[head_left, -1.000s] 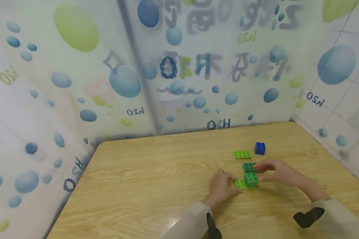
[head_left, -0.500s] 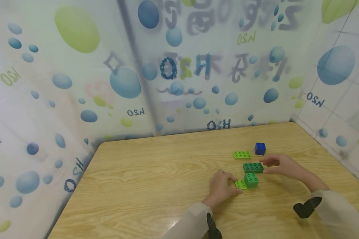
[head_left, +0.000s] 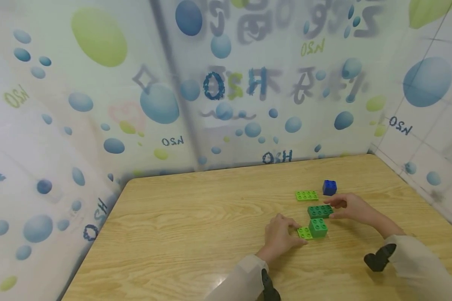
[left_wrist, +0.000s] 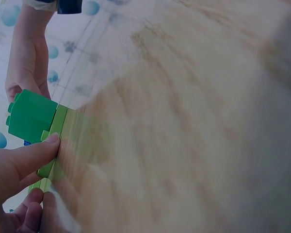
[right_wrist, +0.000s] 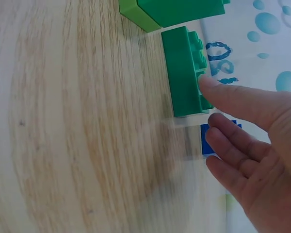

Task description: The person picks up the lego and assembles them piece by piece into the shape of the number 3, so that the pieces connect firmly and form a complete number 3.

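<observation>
My left hand (head_left: pixel 280 236) pinches the left end of a light green plate brick (head_left: pixel 303 233) on the table, with the thumb (left_wrist: pixel 36 155) along its near side. A taller bright green brick (head_left: pixel 318 228) sits on the right part of that plate. Just behind it lies a dark green eight-stud brick (head_left: pixel 319 211). At the right end of the dark green brick is my right hand (head_left: pixel 355 210), holding nothing. Its fingers are loosely bent, and in the right wrist view the thumb (right_wrist: pixel 233 97) overlaps the dark green brick's studded side.
Farther back on the wooden table (head_left: pixel 196 217) lie a second light green plate brick (head_left: pixel 306 195) and a blue brick (head_left: pixel 329 188). A patterned curtain (head_left: pixel 248 138) rises along the table's back edge, with further patterned panels at the left and right.
My right hand has drawn back rightward from over the dark green brick, uncovering its right end. The left hand keeps its hold on the light green plate brick.
</observation>
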Tool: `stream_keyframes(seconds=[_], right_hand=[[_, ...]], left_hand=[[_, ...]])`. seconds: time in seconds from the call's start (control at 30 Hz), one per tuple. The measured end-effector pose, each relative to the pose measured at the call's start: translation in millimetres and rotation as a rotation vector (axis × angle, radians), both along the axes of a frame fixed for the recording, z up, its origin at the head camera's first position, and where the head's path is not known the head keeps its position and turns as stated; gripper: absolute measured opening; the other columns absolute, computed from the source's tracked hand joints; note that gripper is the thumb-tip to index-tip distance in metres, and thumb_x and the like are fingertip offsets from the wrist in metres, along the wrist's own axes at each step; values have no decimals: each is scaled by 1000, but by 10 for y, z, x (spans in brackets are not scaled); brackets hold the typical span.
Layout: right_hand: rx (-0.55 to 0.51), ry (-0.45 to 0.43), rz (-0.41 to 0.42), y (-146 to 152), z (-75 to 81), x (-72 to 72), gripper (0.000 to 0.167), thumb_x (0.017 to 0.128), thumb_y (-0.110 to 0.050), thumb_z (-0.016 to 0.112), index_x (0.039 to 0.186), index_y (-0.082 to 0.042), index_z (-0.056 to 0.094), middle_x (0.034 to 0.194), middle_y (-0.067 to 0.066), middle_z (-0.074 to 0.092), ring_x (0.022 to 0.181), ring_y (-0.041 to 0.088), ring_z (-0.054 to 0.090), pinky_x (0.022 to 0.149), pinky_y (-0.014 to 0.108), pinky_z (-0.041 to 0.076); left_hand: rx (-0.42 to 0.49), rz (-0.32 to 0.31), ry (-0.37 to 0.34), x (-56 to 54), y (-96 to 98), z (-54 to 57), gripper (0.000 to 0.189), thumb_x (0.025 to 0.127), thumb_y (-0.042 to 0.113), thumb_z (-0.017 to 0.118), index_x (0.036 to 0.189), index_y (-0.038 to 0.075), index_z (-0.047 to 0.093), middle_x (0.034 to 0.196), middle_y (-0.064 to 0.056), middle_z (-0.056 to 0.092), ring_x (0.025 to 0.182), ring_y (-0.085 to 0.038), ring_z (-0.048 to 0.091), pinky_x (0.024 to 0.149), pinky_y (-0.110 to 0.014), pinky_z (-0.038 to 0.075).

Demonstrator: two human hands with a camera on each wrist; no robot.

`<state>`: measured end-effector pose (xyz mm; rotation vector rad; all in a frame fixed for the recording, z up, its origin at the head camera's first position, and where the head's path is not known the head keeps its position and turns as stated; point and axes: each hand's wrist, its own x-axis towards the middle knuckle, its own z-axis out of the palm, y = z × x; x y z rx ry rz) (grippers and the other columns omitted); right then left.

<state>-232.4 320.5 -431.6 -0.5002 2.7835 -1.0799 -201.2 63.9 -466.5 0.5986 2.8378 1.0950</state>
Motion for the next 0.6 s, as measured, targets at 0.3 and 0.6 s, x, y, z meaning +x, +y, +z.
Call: stream_keyframes(seconds=[0.3,0.6], right_hand=[[14,-27,1,-2,-48,-60,48,72,-15,77,111,6,60,108,21,60,99,35,56,81,44,45],[-26,-50,7,-54,-75,-58,48,71,-11,77,112,7,59,114,25,56,105,40,52,84,48,43]], left_hand=[[-11,-2,-15,6,-4,34,35,63,37,83,94,25,71,83,14,44,74,-2,37,70,-23,29],[-22,-7,-2,-1,-6,36,35,64,38,82,94,25,71,82,13,45,73,-2,37,69,-22,28]])
